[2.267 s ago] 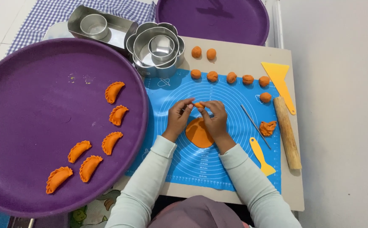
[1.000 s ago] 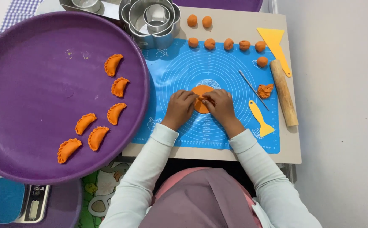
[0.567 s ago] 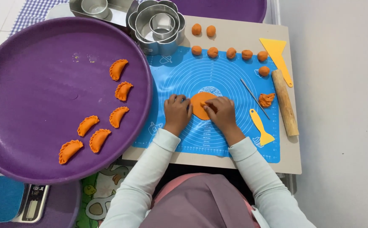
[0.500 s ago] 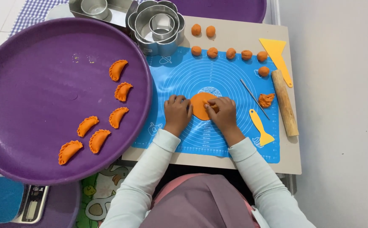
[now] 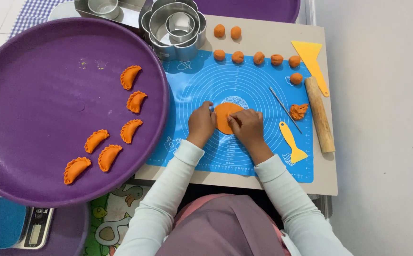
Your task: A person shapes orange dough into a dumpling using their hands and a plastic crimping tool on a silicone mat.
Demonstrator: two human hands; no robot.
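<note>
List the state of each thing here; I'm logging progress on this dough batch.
Dough disc: flat on the mat, unfolded, both hands on it.
Left hand: fingers at the disc's left edge.
Right hand: fingers pressing the disc's right side.
Pastries: six, folded and crimped, on the purple tray.
Dough balls: eight, unrolled.
Rolling pin: lying idle.
Cutters: nested, unused.
Dough scrap: crumpled.

We see bright, even overhead lighting, soft short shadows beside the purple tray [image 5: 35,57], sharp focus and no glare.
</note>
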